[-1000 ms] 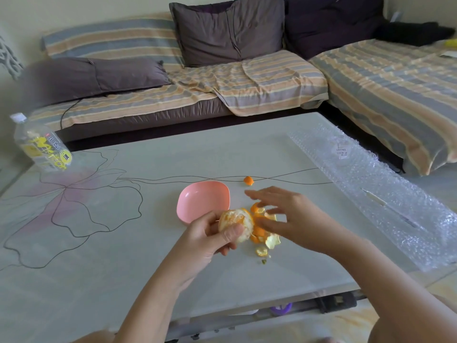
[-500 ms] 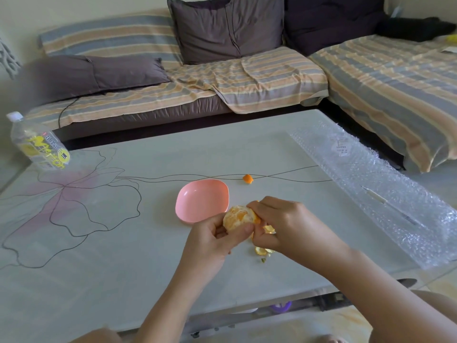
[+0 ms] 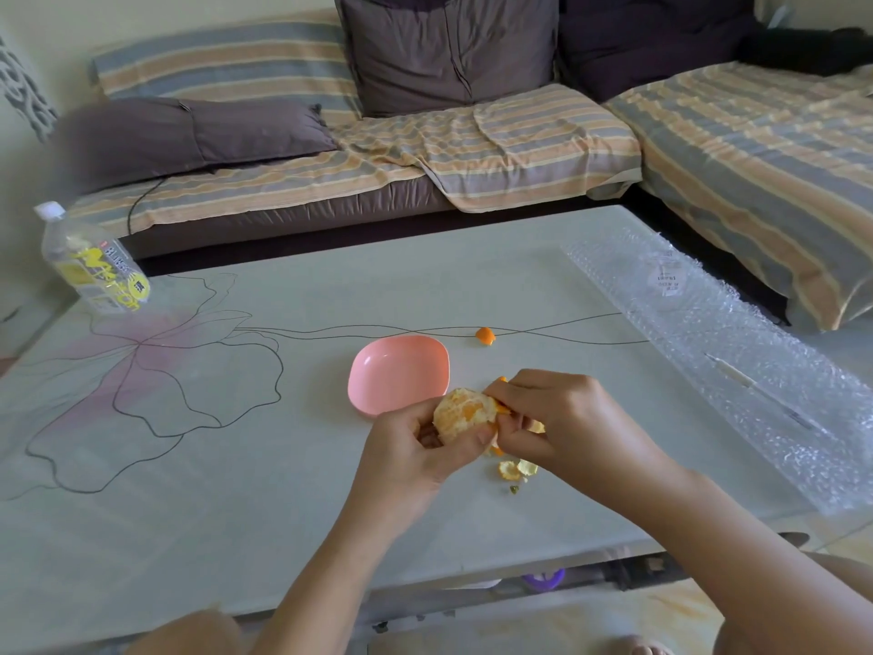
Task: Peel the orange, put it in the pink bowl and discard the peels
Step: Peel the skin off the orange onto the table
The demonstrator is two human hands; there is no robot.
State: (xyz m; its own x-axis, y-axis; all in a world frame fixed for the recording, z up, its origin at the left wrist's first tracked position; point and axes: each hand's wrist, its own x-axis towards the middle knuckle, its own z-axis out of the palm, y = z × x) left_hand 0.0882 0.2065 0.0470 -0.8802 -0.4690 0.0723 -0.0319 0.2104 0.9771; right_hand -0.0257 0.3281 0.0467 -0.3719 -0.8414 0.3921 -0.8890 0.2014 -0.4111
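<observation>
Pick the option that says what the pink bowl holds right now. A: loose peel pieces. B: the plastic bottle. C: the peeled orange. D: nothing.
D: the pink bowl shows only its bare inside; the orange is held between the left hand and the right hand beside it, and the peel pieces lie on the table.
</observation>
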